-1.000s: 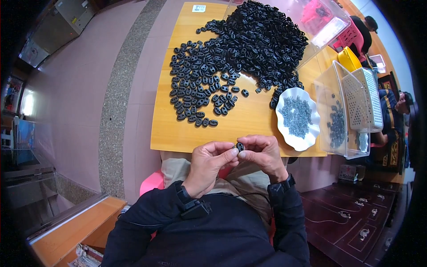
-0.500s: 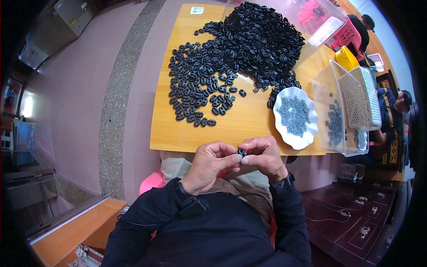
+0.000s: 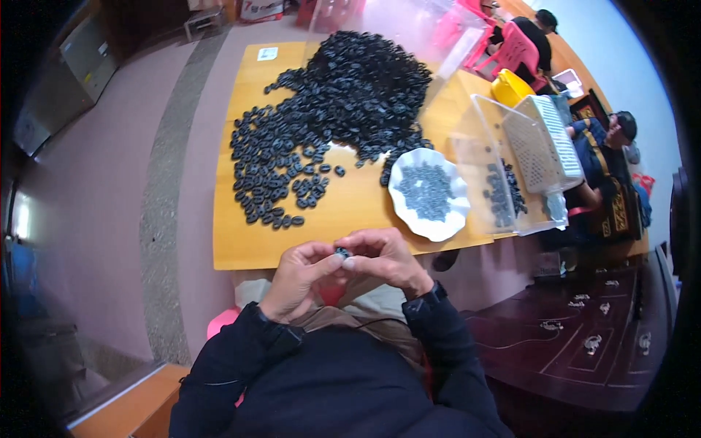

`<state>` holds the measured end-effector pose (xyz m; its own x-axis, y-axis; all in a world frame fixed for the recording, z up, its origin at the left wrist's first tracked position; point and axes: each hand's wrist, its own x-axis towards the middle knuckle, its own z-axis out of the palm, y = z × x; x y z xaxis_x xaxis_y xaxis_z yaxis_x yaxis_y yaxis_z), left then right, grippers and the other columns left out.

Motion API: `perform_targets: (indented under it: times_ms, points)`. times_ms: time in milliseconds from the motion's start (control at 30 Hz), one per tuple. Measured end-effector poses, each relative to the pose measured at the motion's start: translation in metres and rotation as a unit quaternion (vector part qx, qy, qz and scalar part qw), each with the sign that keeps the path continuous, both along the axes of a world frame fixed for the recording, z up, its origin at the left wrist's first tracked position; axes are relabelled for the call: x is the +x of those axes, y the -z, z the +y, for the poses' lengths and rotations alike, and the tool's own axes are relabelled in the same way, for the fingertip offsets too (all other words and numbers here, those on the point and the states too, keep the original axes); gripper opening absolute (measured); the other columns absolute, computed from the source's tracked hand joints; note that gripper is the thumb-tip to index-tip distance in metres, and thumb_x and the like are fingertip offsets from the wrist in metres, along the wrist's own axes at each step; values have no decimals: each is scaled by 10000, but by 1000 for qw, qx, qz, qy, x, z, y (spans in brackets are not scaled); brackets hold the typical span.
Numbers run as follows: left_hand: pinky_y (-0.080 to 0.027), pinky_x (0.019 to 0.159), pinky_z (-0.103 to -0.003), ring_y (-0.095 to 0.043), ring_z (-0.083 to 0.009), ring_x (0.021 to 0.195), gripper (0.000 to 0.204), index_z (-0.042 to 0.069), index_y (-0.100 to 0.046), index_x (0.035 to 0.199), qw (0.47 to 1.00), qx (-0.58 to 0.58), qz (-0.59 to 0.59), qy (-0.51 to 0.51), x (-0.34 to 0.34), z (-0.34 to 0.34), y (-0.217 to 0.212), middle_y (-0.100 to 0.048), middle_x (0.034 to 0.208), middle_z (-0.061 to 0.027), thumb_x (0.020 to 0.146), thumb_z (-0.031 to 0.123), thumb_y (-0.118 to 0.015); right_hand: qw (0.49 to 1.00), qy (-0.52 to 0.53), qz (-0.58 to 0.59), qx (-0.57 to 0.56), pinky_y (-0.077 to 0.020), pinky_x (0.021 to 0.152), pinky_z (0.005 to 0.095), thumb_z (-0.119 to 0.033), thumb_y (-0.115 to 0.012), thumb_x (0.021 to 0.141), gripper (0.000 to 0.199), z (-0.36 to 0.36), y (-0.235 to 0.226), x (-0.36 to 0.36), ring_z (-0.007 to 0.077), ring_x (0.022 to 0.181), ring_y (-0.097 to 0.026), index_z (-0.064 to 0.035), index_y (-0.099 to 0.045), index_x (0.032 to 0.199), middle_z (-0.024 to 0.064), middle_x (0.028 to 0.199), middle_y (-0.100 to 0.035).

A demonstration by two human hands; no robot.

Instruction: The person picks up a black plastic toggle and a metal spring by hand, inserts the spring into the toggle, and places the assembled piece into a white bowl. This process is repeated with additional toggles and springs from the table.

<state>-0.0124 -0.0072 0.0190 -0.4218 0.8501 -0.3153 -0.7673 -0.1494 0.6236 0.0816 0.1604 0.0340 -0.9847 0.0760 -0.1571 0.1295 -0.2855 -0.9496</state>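
Observation:
Just off the table's near edge, my left hand [image 3: 296, 279] and my right hand [image 3: 388, 258] meet with fingertips pinched on one small black oval plastic piece [image 3: 342, 252]. Fingers cover most of it. On the table beyond lies a big heap of similar black two-hole pieces [image 3: 369, 91], with a looser spread [image 3: 263, 171] of them at its left. To the right of the heap, a white wavy-rimmed dish [image 3: 440, 231] holds many small grey bits [image 3: 425, 191], too small to name.
Right of the dish stands a clear plastic bin [image 3: 476, 120] with some black pieces inside, beside a white perforated basket [image 3: 535, 150] and a yellow container [image 3: 511, 87]. Another clear bin [image 3: 431, 29] is behind the heap. People sit at the far right. A dark drawer cabinet [image 3: 562, 343] is at lower right.
The whole view has swung, so the table and my hands appear further left, the table also lower. Both hands still pinch the black piece; the pile looks unchanged.

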Motion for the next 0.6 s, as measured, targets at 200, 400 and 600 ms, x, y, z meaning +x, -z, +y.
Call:
perform_targets:
  times_ms: [200,400,600]
  points:
    - [-544,689,-262,-615,-120,757,150,9,-608,973,1000,-7,4,12,5,2,0,-638,865,-56,914,146,-596,984,66,31,165,-493,660,211,-20,-650,847,282,-1,-3,19,72,773,-594,37,-599,1118,17,864,-624]
    - [-549,691,-258,-606,-113,742,130,25,-615,947,999,-40,-5,0,8,0,2,-621,827,-42,911,150,-605,886,343,71,303,-532,656,252,10,-573,867,292,45,-62,65,136,755,-620,39,-583,1158,96,1015,-631]
    - [-561,706,-263,-615,-107,747,113,28,-619,953,999,-49,-17,7,12,2,8,-632,845,-41,908,131,-607,577,552,7,602,-480,570,212,-64,-585,892,318,125,-105,105,81,633,-550,50,-554,1187,42,821,-588]
